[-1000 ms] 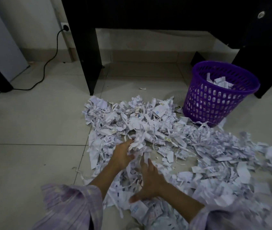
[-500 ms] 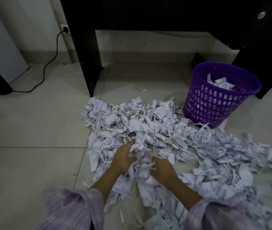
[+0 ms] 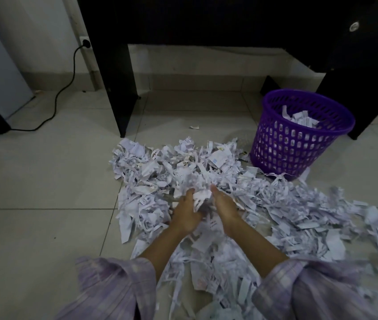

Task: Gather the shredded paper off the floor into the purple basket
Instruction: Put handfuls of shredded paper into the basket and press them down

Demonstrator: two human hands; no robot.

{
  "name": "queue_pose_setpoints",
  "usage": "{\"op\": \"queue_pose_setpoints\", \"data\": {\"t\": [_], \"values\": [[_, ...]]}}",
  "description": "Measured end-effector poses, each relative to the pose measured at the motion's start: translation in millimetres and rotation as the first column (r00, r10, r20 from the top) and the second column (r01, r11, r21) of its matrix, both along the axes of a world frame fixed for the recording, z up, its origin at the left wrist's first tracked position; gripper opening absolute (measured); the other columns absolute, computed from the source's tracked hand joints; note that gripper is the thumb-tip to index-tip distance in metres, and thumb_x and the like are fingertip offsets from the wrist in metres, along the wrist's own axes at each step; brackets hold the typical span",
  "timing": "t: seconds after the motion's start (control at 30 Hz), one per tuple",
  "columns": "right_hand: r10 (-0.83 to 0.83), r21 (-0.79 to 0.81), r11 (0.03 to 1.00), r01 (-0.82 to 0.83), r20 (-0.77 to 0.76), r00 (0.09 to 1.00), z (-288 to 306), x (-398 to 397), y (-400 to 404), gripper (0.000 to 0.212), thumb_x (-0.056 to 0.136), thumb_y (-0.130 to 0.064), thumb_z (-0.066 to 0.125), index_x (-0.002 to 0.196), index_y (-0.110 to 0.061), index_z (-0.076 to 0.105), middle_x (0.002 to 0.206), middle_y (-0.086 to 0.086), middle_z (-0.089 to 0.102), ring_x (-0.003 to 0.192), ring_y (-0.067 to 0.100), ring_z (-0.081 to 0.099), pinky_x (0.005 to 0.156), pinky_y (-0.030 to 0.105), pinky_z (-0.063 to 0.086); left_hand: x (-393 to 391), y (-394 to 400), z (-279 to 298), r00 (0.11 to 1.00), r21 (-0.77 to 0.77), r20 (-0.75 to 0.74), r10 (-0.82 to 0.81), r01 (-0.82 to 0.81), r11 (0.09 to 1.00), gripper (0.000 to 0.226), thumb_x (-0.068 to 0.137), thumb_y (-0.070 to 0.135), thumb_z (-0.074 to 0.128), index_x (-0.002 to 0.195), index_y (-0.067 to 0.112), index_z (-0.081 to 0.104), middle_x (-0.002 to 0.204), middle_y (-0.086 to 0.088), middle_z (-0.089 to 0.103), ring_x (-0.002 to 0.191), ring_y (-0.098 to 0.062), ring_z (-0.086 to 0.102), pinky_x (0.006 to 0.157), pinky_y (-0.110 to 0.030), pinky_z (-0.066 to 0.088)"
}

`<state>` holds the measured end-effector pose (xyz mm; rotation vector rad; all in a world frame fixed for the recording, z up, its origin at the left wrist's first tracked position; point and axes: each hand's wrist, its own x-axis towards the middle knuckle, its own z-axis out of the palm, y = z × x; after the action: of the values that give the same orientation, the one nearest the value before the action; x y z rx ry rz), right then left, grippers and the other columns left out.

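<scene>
Both hands, left hand (image 3: 184, 213) and right hand (image 3: 226, 210), cupped a clump of white shredded paper (image 3: 200, 197) between them at the pile's middle. The purple perforated plastic basket (image 3: 298, 137) stood far right, touching the pile's edge. Squeezing the clump firmly before lifting would probably shed fewer strips.

A pale tiled floor (image 3: 33, 192) carries everything; a wide heap of shredded paper (image 3: 206, 172) spreads across its middle and right; a purple basket (image 3: 298, 144) stands at the heap's far right edge, touching the shreds; one stray scrap (image 3: 194, 127) lies apart beyond the heap; a black cable (image 3: 68, 88) trails at the left; black desk legs (image 3: 120, 88) stand behind.
</scene>
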<state>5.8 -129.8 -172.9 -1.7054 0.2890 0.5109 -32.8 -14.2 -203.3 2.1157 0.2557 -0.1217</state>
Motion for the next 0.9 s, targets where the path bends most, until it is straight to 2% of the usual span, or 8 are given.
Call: {"op": "queue_pose_setpoints", "data": {"t": [0.1,0.2,0.37,0.43,0.53,0.67,0.8,0.9], "values": [[0.128,0.132,0.984,-0.118,-0.065,0.990,2.2,4.0,2.2,0.077,0.069,-0.076,0.062,0.128,-0.027,0.056,0.128,0.000,0.057,0.119,0.023,0.054,0.107,0.042,0.041,1.3,-8.4,7.4,1.000,-0.081,-0.008,-0.024,0.023,0.996,0.078,0.083,0.012,0.068,0.147,0.016,0.023,0.139,-0.007,0.043,0.127,-0.025,0.046,0.100,-0.037,0.044],[0.023,0.136,0.991,-0.013,-0.075,0.997,-3.3,9.4,-3.0,0.105,0.066,-0.050,0.083,0.149,-0.015,0.029,0.146,0.005,0.044,0.128,0.028,0.049,0.106,0.046,0.042,-2.8,-16.6,19.8,1.000,-0.235,-0.005,-0.021,0.019,0.972,0.100,0.082,-0.005,0.067,0.151,0.015,-0.003,0.137,-0.001,0.043,0.122,-0.013,0.047,0.083,-0.014,0.046],[-0.038,-0.045,0.998,0.041,0.075,0.996,-9.3,12.1,-23.8,0.064,0.074,-0.017,0.078,0.132,-0.011,0.052,0.130,0.007,0.058,0.113,0.026,0.058,0.096,0.037,0.049,-11.1,-19.4,27.8,0.997,-0.416,-0.018,-0.071,0.057,0.907,0.121,0.075,-0.006,0.074,0.148,0.020,-0.019,0.135,0.000,0.039,0.116,-0.008,0.045,0.070,-0.004,0.047],[-0.017,-0.134,0.990,0.040,0.170,0.985,-2.5,11.2,-30.4,0.054,0.078,-0.014,0.074,0.129,-0.009,0.055,0.126,0.004,0.058,0.115,0.025,0.056,0.094,0.032,0.045,-9.7,-17.6,29.4,0.999,-0.343,-0.018,-0.051,0.042,0.938,0.119,0.072,0.010,0.081,0.151,0.020,-0.008,0.151,-0.005,0.027,0.133,-0.014,0.034,0.088,-0.009,0.045],[0.060,-0.169,0.985,-0.020,0.237,0.970,6.0,14.1,-40.8,0.065,0.082,-0.016,0.072,0.141,-0.011,0.045,0.140,0.007,0.049,0.128,0.025,0.047,0.097,0.031,0.039,-5.2,-14.1,33.7,1.000,-0.120,-0.003,0.000,0.000,0.993,0.125,0.063,0.040,0.085,0.153,0.022,0.001,0.159,-0.002,0.006,0.146,-0.021,0.011,0.116,-0.039,0.025],[0.102,0.014,0.994,-0.106,0.187,0.977,16.8,19.4,-46.1,0.055,0.081,-0.009,0.071,0.132,-0.012,0.051,0.119,-0.002,0.060,0.111,0.022,0.057,0.088,0.029,0.045,3.5,-4.9,43.4,0.998,-0.044,-0.054,-0.012,0.010,0.999,0.128,0.053,0.056,0.084,0.152,0.023,0.010,0.158,0.000,0.012,0.143,-0.025,0.019,0.115,-0.050,0.026],[0.031,0.231,0.972,-0.041,0.044,0.999,16.9,25.1,-43.6,0.056,0.080,-0.009,0.071,0.130,-0.009,0.046,0.121,0.011,0.061,0.093,0.022,0.067,0.063,0.028,0.053,9.3,-2.4,51.4,0.998,-0.315,-0.066,0.003,-0.023,0.949,0.091,0.064,0.035,0.086,0.136,0.016,0.034,0.139,0.000,0.044,0.117,-0.015,0.047,0.085,-0.018,0.049],[0.007,0.361,0.932,-0.007,-0.001,1.000,17.7,28.4,-41.7,0.027,0.083,-0.002,0.066,0.105,-0.009,0.052,0.091,0.013,0.067,0.067,0.019,0.070,0.052,0.027,0.053,12.4,-6.7,53.8,0.992,-0.470,-0.120,0.045,-0.097,0.877,0.109,0.051,0.051,0.087,0.141,0.019,0.033,0.139,0.007,0.044,0.121,-0.016,0.049,0.088,-0.028,0.048]]}}
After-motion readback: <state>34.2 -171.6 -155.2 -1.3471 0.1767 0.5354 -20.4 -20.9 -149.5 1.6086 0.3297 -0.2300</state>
